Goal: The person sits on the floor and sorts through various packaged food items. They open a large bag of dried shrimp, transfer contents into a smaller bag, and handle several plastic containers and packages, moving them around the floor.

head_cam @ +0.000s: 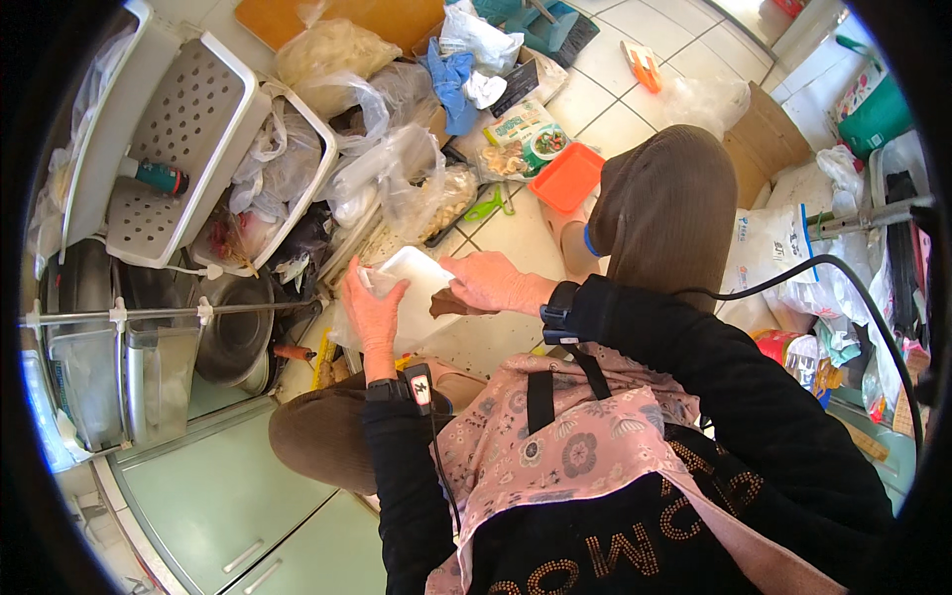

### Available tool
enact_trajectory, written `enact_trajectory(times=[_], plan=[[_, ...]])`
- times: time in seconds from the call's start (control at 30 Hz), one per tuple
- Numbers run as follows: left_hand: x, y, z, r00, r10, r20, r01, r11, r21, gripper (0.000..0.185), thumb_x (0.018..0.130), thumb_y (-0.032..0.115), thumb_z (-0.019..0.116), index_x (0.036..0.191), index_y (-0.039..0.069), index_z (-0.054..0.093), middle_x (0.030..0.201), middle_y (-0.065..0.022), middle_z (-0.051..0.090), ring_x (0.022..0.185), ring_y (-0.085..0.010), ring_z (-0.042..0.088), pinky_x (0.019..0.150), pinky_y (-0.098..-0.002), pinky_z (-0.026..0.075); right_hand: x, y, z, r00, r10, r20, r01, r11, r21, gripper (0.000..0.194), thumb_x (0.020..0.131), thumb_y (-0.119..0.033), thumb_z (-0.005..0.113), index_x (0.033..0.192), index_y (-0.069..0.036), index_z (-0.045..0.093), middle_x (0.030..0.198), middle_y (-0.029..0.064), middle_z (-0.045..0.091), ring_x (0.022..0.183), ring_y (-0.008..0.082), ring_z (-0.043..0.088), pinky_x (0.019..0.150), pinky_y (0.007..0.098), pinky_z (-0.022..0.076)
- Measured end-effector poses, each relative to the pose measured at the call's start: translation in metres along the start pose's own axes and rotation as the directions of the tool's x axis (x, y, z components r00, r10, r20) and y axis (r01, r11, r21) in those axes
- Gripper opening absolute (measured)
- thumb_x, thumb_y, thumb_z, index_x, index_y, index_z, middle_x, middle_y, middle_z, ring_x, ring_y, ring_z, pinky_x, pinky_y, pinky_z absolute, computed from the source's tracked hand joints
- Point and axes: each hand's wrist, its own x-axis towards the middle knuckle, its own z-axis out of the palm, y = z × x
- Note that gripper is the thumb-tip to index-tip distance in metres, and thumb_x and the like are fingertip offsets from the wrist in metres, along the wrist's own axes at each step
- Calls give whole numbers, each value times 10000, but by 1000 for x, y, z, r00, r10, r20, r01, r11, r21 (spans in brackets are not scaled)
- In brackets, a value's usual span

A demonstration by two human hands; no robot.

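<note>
A shallow white tray [418, 274] is in front of me at the centre, tilted between my two hands. My left hand [375, 309] grips its left side along with some clear plastic film [378, 280]. My right hand [494, 282] is at the tray's upper right corner, thumb and fingers closed on its edge. From under that right hand hangs a crumpled brown piece [457, 303], perhaps cloth or paper. Part of the tray is hidden behind the left fingers. Below the tray, more translucent plastic droops toward the floor.
An orange-red plastic tray [568, 177] and a green-handled peeler [487, 204] lie on the tiles [608, 97]. Grey baskets [190, 97] stand at left above metal pans [236, 335]. Plastic bags [338, 59] and a printed food packet [524, 141] crowd the far side. A black cable [840, 262] crosses at right.
</note>
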Motion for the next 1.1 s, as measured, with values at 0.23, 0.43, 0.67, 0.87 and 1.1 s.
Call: enact_trajectory(times=[0.23, 0.43, 0.67, 0.87, 1.1], plan=[[-6, 35, -17, 948, 195, 253, -53, 876, -479, 406, 792, 79, 736, 1177, 56, 613, 1032, -108, 652, 997, -194, 617, 884, -300, 474, -1, -5, 14, 995, -100, 13, 101, 992, -73, 261, 825, -224, 639, 947, -5, 565, 702, 184, 645, 690, 386, 662, 593, 472, 512], [0, 37, -43, 982, 65, 180, 7, 928, -372, 229, 868, 139, 710, 1071, 49, 650, 974, -33, 667, 873, -121, 591, 799, -268, 483, 6, -2, -19, 983, -184, -1, 178, 949, 259, 453, 799, -416, 699, 836, 32, 647, 742, 210, 663, 688, 355, 664, 616, 438, 520], [7, 38, -61, 998, 43, 39, -18, 867, -497, 242, 861, 241, 753, 939, 40, 642, 836, 11, 600, 775, -94, 514, 735, -255, 454, 7, 17, -28, 953, -72, 295, 8, 977, 214, 805, 722, -714, 646, 953, 57, 671, 813, 200, 678, 753, 298, 661, 678, 408, 502], [10, 42, -55, 995, 54, 82, -12, 895, -447, 308, 790, 224, 802, 964, 29, 641, 880, -41, 636, 792, -138, 561, 756, -278, 468, 10, 3, -5, 979, -168, 117, 103, 898, 428, 346, 900, -348, 565, 939, -9, 624, 840, 166, 664, 800, 258, 655, 731, 375, 504], [0, 46, -9, 995, 84, 57, -92, 983, 162, 714, 692, 355, 817, 1290, 115, 508, 1024, -70, 574, 960, -276, 626, 745, -404, 514, -16, -27, -29, 989, -43, -138, 118, 791, 600, 208, 891, -213, 564, 840, -14, 598, 677, 141, 601, 533, 264, 563, 541, 354, 475]])
